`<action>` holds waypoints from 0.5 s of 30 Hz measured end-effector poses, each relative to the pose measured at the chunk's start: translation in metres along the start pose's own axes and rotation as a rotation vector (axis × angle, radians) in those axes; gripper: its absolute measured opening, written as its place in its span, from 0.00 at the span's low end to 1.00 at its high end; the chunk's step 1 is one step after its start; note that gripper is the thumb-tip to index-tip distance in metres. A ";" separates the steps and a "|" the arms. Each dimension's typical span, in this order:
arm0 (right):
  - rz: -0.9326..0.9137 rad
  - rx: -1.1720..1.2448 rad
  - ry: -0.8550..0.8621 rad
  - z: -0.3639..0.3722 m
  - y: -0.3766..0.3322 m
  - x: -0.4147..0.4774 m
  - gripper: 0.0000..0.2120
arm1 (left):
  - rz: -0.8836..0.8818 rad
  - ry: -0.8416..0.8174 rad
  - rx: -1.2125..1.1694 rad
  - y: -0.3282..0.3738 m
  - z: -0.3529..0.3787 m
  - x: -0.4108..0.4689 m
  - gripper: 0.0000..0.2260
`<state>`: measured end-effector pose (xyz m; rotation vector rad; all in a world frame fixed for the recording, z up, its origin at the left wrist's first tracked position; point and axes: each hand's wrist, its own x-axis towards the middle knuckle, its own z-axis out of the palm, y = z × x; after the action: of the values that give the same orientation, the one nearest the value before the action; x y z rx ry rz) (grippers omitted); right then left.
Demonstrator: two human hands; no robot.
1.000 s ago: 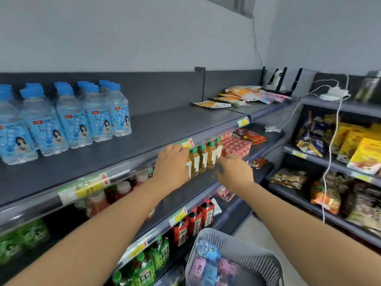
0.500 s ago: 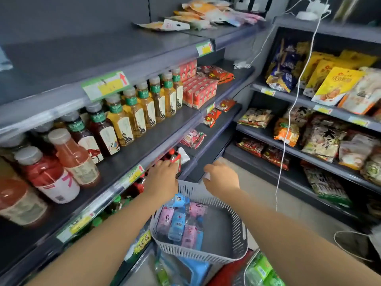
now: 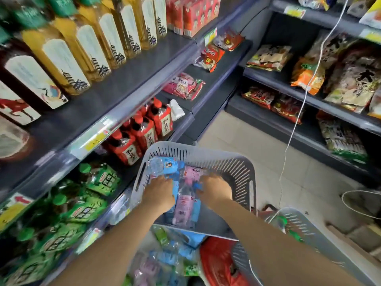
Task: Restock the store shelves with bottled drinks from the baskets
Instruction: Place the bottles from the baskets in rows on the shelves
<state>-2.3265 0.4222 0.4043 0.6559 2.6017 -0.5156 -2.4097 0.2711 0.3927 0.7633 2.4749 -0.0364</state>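
1. At the lower centre of the frame, a grey slotted basket (image 3: 237, 164) sits tilted in front of the store shelves. Small clear drink bottles lie on their sides along its left half.
2. Two bare forearms reach up from the bottom edge into this basket.
3. The left hand (image 3: 158, 193) rests palm down on the bottles at the basket's left side, fingers bent down among them. Blur hides whether they close around a bottle.
4. The right hand (image 3: 214, 189) lies just right of it, near the basket's middle, fingertips touching the pile. I cannot tell if it grips anything.
5. Between the hands lies a pink-labelled bottle (image 3: 185, 201). A blue-labelled bottle (image 3: 165, 166) lies beyond the left hand's fingertips, towards the far rim.
6. Below this basket, at bottom centre, more blue, pink and green bottles (image 3: 169, 256) lie loosely heaped, with something red and plastic (image 3: 216, 263) beside them.
7. A second grey basket (image 3: 309, 228) shows at lower right, partly behind the right forearm.
8. In the upper left, a shelf holds a row of upright yellow tea bottles (image 3: 86, 48) with white labels.
9. The shelf beneath, left of centre, holds red-labelled bottles (image 3: 144, 133). Lower left has green-labelled bottles (image 3: 82, 203).
10. Shelves on the right hold snack packets (image 3: 350, 79). A white cable (image 3: 296, 118) hangs down in front of them.
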 end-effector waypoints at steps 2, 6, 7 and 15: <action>0.053 0.030 -0.099 0.028 0.003 0.012 0.19 | -0.045 -0.085 -0.055 -0.001 0.023 0.013 0.21; 0.213 0.324 -0.284 0.077 0.007 0.035 0.31 | -0.153 -0.173 -0.148 -0.004 0.059 0.036 0.30; 0.261 0.426 -0.320 0.088 0.008 0.040 0.33 | -0.175 -0.164 -0.163 -0.004 0.066 0.042 0.29; 0.585 1.151 -0.349 0.148 0.013 0.066 0.29 | -0.248 -0.131 -0.254 0.003 0.081 0.061 0.42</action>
<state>-2.3298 0.3916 0.2441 1.4150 1.4715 -1.7159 -2.4106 0.2901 0.2935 0.3343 2.3756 0.1310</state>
